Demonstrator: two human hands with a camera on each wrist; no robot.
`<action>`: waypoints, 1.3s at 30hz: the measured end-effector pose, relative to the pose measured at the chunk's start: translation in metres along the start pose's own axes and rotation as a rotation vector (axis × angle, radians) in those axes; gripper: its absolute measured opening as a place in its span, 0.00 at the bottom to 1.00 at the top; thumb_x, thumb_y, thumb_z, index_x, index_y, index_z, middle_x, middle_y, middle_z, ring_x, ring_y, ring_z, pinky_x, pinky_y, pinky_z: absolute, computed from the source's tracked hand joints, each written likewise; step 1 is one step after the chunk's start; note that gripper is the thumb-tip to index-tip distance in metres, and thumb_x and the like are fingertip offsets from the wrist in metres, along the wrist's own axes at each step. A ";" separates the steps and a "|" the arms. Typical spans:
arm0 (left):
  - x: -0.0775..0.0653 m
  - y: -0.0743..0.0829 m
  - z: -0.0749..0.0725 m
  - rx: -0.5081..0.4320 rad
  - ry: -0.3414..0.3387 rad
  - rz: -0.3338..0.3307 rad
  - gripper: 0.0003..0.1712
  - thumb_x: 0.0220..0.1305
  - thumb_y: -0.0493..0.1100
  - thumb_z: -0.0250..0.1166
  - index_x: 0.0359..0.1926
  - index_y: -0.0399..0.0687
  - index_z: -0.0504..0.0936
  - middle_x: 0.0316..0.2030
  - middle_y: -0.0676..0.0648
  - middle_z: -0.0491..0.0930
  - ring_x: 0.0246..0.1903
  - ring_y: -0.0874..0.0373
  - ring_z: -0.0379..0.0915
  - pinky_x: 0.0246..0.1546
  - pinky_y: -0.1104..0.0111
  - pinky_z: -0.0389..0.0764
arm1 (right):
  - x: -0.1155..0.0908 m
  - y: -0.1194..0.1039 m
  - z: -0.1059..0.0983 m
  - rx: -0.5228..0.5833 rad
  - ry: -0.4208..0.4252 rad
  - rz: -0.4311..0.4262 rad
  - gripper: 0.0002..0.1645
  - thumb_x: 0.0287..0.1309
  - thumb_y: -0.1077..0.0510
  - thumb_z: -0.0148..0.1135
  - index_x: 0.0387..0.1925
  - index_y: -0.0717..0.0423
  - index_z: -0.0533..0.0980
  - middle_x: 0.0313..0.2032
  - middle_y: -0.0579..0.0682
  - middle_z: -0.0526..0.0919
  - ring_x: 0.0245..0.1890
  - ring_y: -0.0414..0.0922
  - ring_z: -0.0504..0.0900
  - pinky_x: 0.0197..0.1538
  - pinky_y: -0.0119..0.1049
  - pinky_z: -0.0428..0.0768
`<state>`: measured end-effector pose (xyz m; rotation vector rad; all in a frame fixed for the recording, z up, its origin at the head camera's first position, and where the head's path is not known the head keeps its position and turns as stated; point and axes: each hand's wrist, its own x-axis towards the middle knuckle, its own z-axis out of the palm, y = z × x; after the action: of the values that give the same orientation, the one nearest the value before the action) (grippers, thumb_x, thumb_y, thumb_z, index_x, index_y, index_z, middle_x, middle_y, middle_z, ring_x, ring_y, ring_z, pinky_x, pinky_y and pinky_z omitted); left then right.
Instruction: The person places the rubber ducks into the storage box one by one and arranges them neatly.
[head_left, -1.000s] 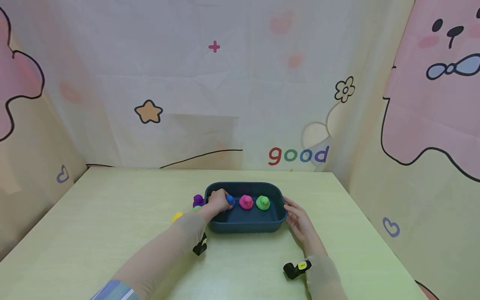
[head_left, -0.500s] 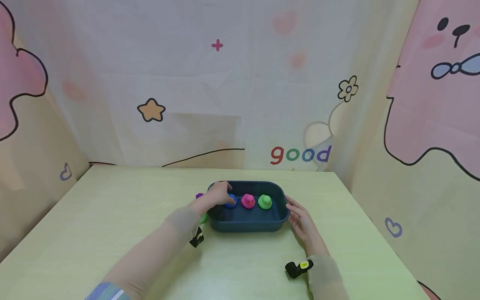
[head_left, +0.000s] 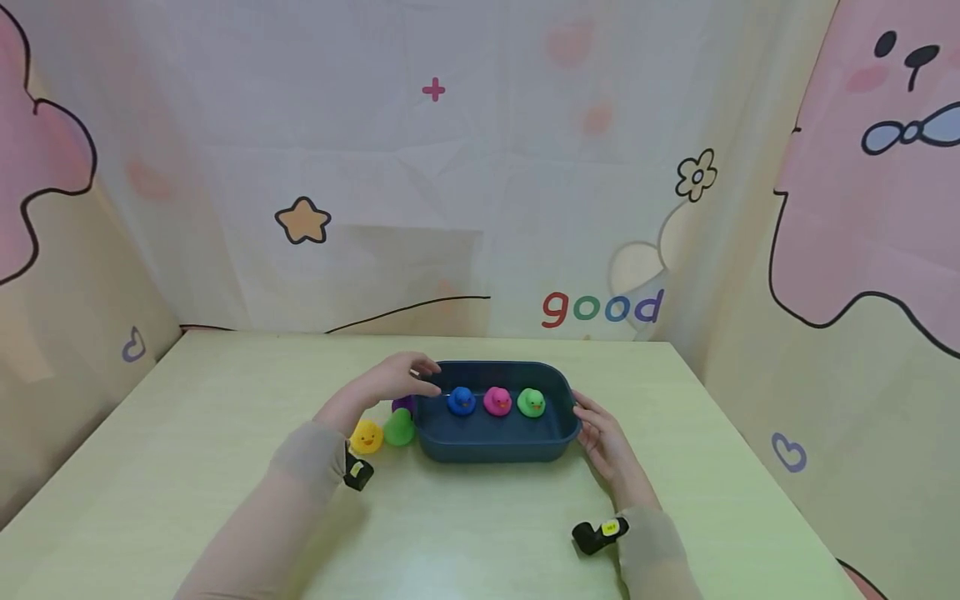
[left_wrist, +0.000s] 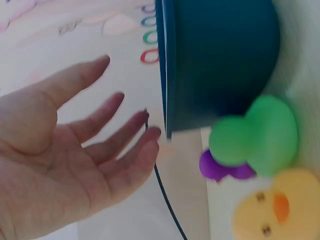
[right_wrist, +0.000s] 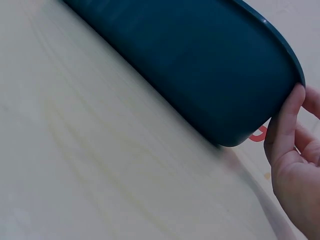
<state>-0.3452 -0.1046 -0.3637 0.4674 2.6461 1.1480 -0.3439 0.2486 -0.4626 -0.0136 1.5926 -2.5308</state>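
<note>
A dark blue plastic basin [head_left: 495,451] holds a row of rubber ducks: a blue duck [head_left: 461,402], a pink duck [head_left: 497,402] and a light green duck [head_left: 532,403]. Over the basin's left end hovers my left hand [head_left: 390,377], fingers spread and loosely bent, with nothing in it. My right hand [head_left: 607,442] rests its fingertips against the basin's right end; in the right wrist view a finger [right_wrist: 289,120] lies right at the rim. Below my left hand, outside the basin, are a yellow duck [head_left: 367,437], a green duck [left_wrist: 265,137] seen from behind, and a partly hidden purple duck [left_wrist: 215,166].
The pale wooden table [head_left: 465,533] runs back to a printed cloth backdrop [head_left: 375,167], with matching cloth walls on both sides. A black wrist camera [head_left: 358,472] sits on the left wrist, another camera [head_left: 596,536] on the right.
My left hand has let go of the blue duck inside the basin, then risen and moved left over the basin's edge. The ducks outside are more visible. My right hand stays at the basin's end.
</note>
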 end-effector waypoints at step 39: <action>-0.064 -0.098 -0.018 -0.118 -0.044 -0.150 0.38 0.53 0.43 0.74 0.64 0.40 0.71 0.64 0.31 0.67 0.64 0.33 0.63 0.63 0.39 0.62 | -0.002 0.000 0.001 0.004 -0.037 -0.012 0.19 0.71 0.67 0.46 0.43 0.44 0.81 0.38 0.41 0.82 0.30 0.32 0.82 0.36 0.20 0.80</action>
<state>-0.3115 -0.2036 -0.4192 0.2644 2.5106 1.2242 -0.3421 0.2477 -0.4618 -0.0696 1.5785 -2.5269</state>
